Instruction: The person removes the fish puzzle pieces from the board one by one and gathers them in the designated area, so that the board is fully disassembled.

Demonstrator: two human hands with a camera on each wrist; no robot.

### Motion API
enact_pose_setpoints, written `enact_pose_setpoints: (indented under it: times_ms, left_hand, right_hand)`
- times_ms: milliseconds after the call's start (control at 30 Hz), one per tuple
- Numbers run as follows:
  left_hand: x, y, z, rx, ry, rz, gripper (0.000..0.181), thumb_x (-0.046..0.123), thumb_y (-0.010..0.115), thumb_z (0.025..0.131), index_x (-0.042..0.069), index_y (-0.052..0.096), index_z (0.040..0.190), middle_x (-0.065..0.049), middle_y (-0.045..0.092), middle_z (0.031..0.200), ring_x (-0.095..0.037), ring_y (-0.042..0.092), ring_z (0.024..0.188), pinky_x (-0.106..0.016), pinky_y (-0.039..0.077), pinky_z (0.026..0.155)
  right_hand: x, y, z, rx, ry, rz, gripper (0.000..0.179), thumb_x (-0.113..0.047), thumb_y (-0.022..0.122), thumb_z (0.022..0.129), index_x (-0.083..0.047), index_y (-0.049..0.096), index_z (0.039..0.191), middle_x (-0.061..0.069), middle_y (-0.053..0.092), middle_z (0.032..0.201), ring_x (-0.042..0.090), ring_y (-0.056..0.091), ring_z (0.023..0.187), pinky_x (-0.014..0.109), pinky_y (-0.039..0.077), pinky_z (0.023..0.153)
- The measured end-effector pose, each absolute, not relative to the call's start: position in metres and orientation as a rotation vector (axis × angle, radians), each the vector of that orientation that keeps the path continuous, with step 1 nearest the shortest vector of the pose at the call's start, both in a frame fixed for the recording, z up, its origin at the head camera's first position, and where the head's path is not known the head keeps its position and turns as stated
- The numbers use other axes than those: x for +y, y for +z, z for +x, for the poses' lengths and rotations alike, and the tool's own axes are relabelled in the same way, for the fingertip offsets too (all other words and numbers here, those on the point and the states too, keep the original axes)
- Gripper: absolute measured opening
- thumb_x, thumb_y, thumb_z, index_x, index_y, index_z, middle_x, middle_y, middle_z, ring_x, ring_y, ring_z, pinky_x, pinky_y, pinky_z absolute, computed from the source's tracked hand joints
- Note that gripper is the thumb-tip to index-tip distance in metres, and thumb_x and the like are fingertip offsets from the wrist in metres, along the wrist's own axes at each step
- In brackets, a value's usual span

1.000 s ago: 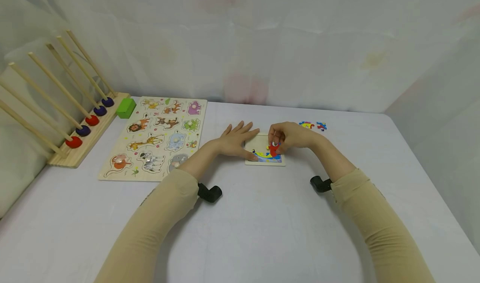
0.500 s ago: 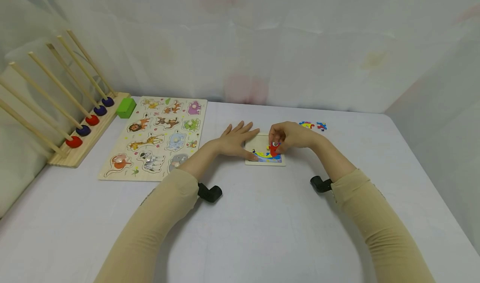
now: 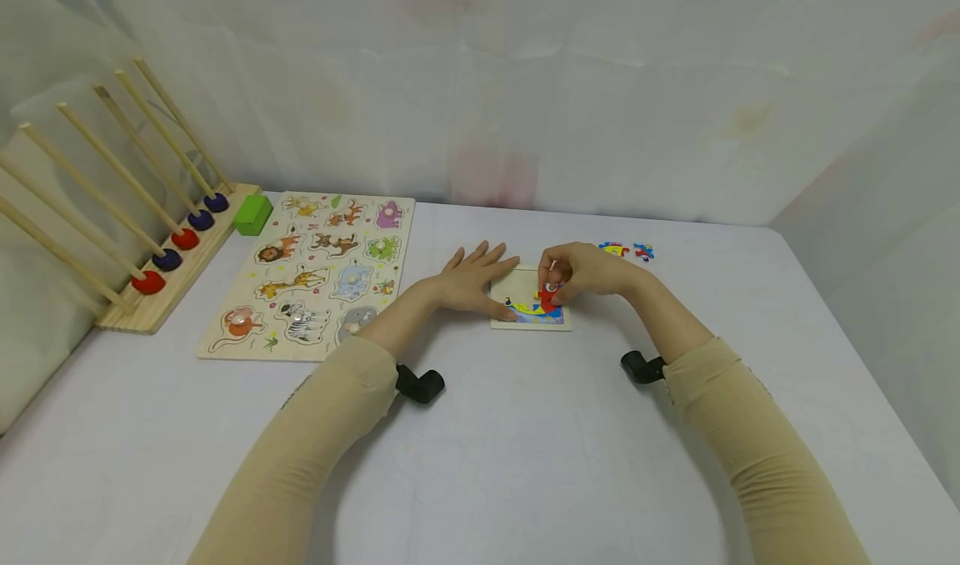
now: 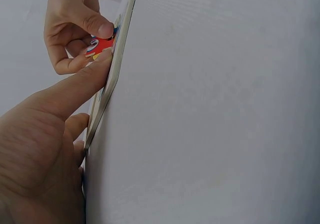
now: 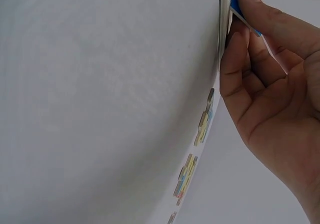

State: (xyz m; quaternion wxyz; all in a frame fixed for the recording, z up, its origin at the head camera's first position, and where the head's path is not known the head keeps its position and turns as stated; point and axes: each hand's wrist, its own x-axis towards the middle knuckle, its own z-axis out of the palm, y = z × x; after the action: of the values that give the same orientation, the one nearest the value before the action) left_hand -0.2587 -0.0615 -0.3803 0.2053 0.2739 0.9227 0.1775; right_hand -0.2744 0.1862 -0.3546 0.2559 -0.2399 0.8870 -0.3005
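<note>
My left hand (image 3: pixel 468 286) lies with fingers spread at the left side of a small wooden puzzle tray (image 3: pixel 517 281). Its thumb rests on the tray's lower left part, over a blue and yellow picture strip (image 3: pixel 531 312) along the near edge. Above the right part of that tray, my right hand (image 3: pixel 592 270) pinches a red puzzle piece (image 3: pixel 548 296) between thumb and fingers. In the left wrist view the red piece (image 4: pixel 99 45) is tilted, close to the left thumb. The right wrist view shows only a blue corner of it clearly, beside the tray edge (image 5: pixel 223 24).
Loose colourful puzzle pieces (image 3: pixel 643 252) lie behind the right hand. To the left is a large animal peg puzzle (image 3: pixel 337 269), partly under the left forearm. A green block (image 3: pixel 252 216) and a wooden rod stand (image 3: pixel 153 298) with red and blue beads are farther left.
The red puzzle piece tips slightly in the right hand's fingers, over the same spot of the tray. The left hand stays where it was.
</note>
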Motion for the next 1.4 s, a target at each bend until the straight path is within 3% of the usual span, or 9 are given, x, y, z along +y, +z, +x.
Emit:
enact_pose_setpoints:
  times_ms: [400, 633, 1067, 1400]
  left_hand:
    - [-0.0610, -0.3890, -0.2649, 2.570, 0.488, 0.740, 0.101, 0.068, 0.065, 0.080, 0.034, 0.012, 0.159, 0.003, -0.006, 0.170, -0.023, -0.016, 0.157, -0.055, -0.013, 0.125]
    - [-0.0617, -0.3809, -0.2594, 2.566, 0.502, 0.756, 0.101, 0.067, 0.065, 0.080, 0.030, 0.014, 0.160, 0.000, -0.004, 0.170, -0.026, -0.014, 0.157, -0.056, -0.013, 0.125]
    - [-0.0608, -0.3873, -0.2639, 2.569, 0.483, 0.717, 0.103, 0.071, 0.065, 0.078, 0.036, 0.011, 0.159, 0.006, -0.007, 0.169, -0.021, -0.017, 0.156, -0.053, -0.015, 0.125]
    - [-0.0617, -0.3830, -0.2605, 2.569, 0.492, 0.748, 0.101, 0.068, 0.065, 0.081, 0.031, 0.013, 0.160, 0.001, -0.004, 0.170, -0.025, -0.014, 0.157, -0.055, -0.012, 0.125]
  right_hand:
    - [0.1885, -0.3547, -0.2751, 2.424, -0.827, -0.652, 0.018, -0.008, 0.074, 0.080, -0.016, 0.067, 0.096, 0.000, 0.062, 0.081, 0.018, 0.055, 0.081, 0.029, 0.043, 0.073]
    - [0.1882, -0.3536, -0.2755, 2.429, -0.823, -0.635, 0.018, -0.012, 0.076, 0.081, -0.014, 0.068, 0.097, 0.001, 0.065, 0.083, 0.019, 0.057, 0.083, 0.030, 0.044, 0.076]
    - [0.1896, -0.3538, -0.2763, 2.420, -0.836, -0.594, 0.018, -0.013, 0.077, 0.082, -0.015, 0.068, 0.097, 0.001, 0.067, 0.082, 0.019, 0.058, 0.085, 0.031, 0.045, 0.078]
    - [0.1893, -0.3512, -0.2753, 2.411, -0.828, -0.608, 0.018, -0.014, 0.076, 0.084, -0.011, 0.068, 0.100, 0.003, 0.071, 0.086, 0.017, 0.058, 0.086, 0.030, 0.044, 0.079]
